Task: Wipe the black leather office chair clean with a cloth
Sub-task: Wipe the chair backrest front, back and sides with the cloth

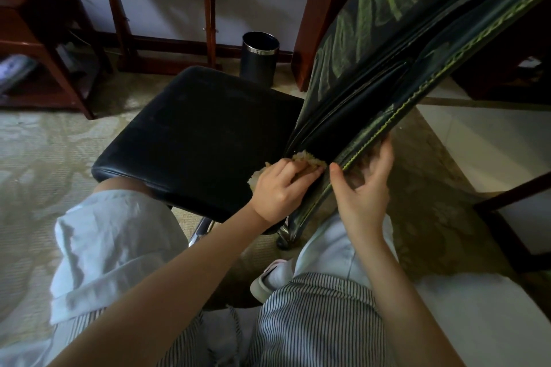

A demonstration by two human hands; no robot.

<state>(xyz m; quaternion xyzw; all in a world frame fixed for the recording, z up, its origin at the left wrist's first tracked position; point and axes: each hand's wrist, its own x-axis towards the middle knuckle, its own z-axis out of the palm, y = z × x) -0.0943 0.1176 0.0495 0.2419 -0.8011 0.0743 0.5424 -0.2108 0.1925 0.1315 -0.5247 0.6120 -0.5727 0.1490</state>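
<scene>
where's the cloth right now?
Head view, centre: the cloth sits under the left hand, pushed into the crease where the seat meets the backrest, beside the right hand holding the backrest's edge.

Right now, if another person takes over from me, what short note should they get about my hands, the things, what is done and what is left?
Left hand holds the cloth, pushed into the crease between the seat and the backrest.
Right hand grips the backrest's edge, thumb in front, fingers behind.
Done: cannot tell which parts are already wiped.
Left: finish the crease, then probably the seat, which seems to show faint dusty streaks.
</scene>
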